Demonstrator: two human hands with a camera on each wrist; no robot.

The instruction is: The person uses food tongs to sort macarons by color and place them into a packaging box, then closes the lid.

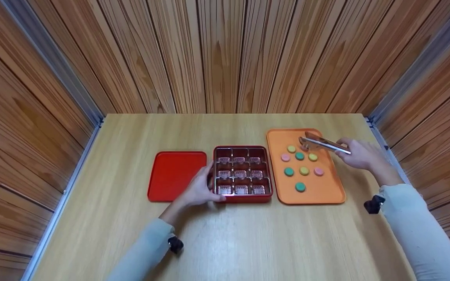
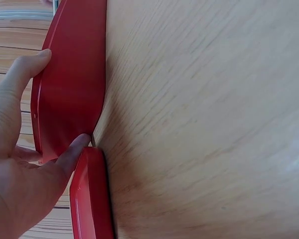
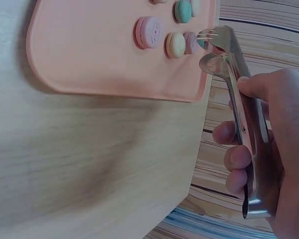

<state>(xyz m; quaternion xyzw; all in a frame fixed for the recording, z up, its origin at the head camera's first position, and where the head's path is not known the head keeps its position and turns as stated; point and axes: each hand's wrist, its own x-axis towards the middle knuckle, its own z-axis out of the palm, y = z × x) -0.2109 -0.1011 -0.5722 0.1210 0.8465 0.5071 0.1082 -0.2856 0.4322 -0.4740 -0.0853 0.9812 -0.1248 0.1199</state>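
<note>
My left hand (image 1: 198, 189) holds the near left corner of a red box (image 1: 242, 198), thumb on its front and fingers along its left side. The box has a divided insert of several compartments. In the right wrist view, my right hand (image 3: 284, 129) grips metal tongs (image 3: 254, 134) with one fork-shaped and one spoon-shaped tip. Those tips hang over the far part of an orange tray (image 1: 307, 197), by a pinkish macaron (image 1: 305, 147); whether they touch it I cannot tell. Pink, yellow and green macarons, among them a green macaron (image 1: 300, 187), lie spread on the tray.
Left of the box lies a red lid (image 1: 176, 175), flat and close to my left fingers. The tray stands just right of the box. Wood-patterned walls (image 1: 217, 58) enclose the back and sides of the wooden table (image 1: 225, 242).
</note>
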